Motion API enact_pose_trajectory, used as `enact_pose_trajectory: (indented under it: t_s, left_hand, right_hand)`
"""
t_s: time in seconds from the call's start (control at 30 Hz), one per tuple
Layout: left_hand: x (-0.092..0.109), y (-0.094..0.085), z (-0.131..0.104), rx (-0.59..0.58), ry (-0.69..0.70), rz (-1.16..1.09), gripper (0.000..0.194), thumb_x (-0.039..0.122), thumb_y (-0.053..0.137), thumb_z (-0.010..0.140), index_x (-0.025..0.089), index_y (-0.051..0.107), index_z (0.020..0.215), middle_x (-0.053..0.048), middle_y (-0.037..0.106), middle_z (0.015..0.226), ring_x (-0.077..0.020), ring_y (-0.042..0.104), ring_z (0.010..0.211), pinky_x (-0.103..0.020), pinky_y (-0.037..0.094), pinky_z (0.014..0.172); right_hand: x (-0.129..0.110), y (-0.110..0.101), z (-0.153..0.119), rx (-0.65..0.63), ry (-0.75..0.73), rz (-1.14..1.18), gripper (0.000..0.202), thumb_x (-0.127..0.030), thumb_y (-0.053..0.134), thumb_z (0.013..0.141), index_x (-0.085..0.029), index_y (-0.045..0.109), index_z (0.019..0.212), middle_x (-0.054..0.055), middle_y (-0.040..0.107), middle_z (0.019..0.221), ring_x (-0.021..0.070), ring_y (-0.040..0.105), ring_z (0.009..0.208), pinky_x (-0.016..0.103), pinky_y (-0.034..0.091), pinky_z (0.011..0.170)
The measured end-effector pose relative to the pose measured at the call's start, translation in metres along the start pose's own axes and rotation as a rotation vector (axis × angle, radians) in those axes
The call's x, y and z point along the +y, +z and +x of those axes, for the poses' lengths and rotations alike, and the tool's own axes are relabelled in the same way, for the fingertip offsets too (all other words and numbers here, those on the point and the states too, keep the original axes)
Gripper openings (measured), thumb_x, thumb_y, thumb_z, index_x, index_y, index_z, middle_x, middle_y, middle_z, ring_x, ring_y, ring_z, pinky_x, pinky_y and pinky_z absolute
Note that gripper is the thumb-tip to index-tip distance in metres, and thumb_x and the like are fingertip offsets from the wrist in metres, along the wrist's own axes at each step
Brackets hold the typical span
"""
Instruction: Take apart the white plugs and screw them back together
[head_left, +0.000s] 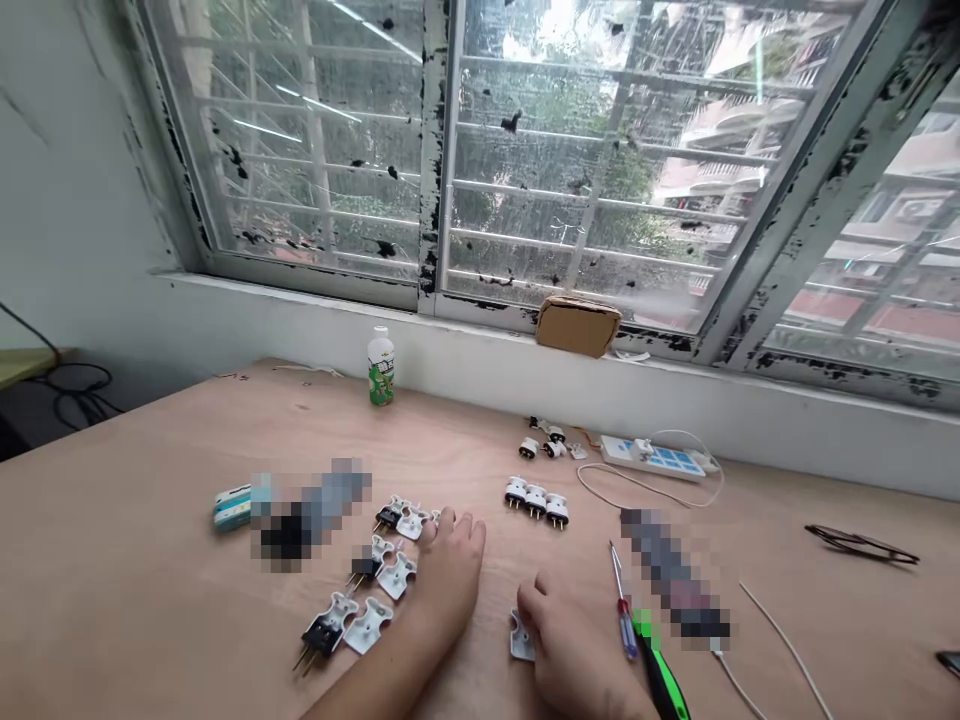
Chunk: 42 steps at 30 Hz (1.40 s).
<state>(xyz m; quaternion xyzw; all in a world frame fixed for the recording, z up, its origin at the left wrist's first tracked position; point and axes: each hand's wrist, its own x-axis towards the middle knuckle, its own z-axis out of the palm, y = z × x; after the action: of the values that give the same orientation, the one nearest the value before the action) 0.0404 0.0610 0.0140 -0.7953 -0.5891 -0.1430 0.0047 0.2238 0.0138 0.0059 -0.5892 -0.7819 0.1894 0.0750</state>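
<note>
My left hand (453,565) reaches over the table, its fingertips at a white plug shell half (412,522); what lies under the fingers is hidden. Black plug cores with brass pins sit in white shells beside it, one of them the nearest open plug (324,632) with a loose shell half (368,626) at its right. My right hand (555,630) has its fingers curled at a white shell piece (520,640) on the table, partly covered by the hand. A red and blue screwdriver (623,605) and a green and black tool (660,670) lie right of that hand.
Three assembled plugs (535,500) stand in a row, with more plugs (553,448) behind. A power strip (652,458) with a white cable lies at the wall. A bottle (381,368) stands at the back, glasses (861,544) lie right, and a small box (233,507) lies left.
</note>
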Motion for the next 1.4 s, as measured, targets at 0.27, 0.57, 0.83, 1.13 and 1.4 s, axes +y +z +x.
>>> enact_pose_trajectory:
  t_s: [0.27, 0.57, 0.83, 1.13, 1.4]
  left_hand:
    - [0.001, 0.002, -0.001, -0.016, 0.083, -0.125, 0.027, 0.006, 0.046, 0.087, 0.020, 0.069, 0.093, -0.011, 0.066, 0.101, -0.0287, 0.055, 0.102, -0.045, 0.038, 0.088]
    - [0.017, 0.010, -0.016, -0.022, 0.114, -0.891, 0.020, 0.009, 0.051, 0.085, 0.020, 0.065, 0.095, -0.005, 0.063, 0.098, -0.0172, 0.060, 0.088, -0.028, 0.049, 0.079]
    - [0.016, 0.010, -0.014, 0.045, 0.028, -0.935, 0.013, 0.011, 0.052, 0.083, 0.019, 0.061, 0.081, -0.003, 0.060, 0.086, -0.0158, 0.059, 0.081, -0.026, 0.047, 0.069]
    - [0.017, 0.012, -0.013, 0.046, 0.032, -0.905, 0.013, 0.009, 0.052, 0.079, 0.019, 0.060, 0.076, -0.003, 0.059, 0.082, -0.0158, 0.058, 0.078, -0.027, 0.046, 0.069]
    - [0.016, 0.011, -0.015, -0.026, 0.019, -0.877, 0.019, 0.007, 0.047, 0.076, 0.019, 0.060, 0.082, -0.003, 0.063, 0.086, -0.0173, 0.059, 0.081, -0.029, 0.047, 0.072]
  right_hand:
    - [-0.002, -0.006, 0.000, 0.054, -0.072, 0.094, 0.020, -0.007, 0.048, 0.086, -0.020, 0.062, 0.079, 0.004, 0.063, 0.093, 0.0145, 0.059, 0.082, 0.024, 0.035, 0.068]
    - [0.006, -0.004, -0.001, 0.125, -0.115, 0.263, 0.020, -0.009, 0.049, 0.086, -0.019, 0.065, 0.079, 0.002, 0.064, 0.085, 0.0143, 0.059, 0.078, 0.022, 0.039, 0.069]
    - [0.004, -0.011, -0.004, 0.139, -0.136, 0.274, 0.020, -0.007, 0.051, 0.082, -0.020, 0.067, 0.083, 0.002, 0.064, 0.091, 0.0134, 0.060, 0.082, 0.021, 0.041, 0.073]
    - [0.003, -0.006, -0.005, 0.106, -0.125, 0.186, 0.024, -0.012, 0.050, 0.087, -0.023, 0.073, 0.085, 0.003, 0.065, 0.090, 0.0148, 0.060, 0.083, 0.022, 0.040, 0.074]
    - [0.003, -0.005, -0.004, 0.084, -0.127, 0.162, 0.027, -0.012, 0.048, 0.088, -0.023, 0.073, 0.083, 0.003, 0.065, 0.089, 0.0143, 0.060, 0.081, 0.022, 0.039, 0.072]
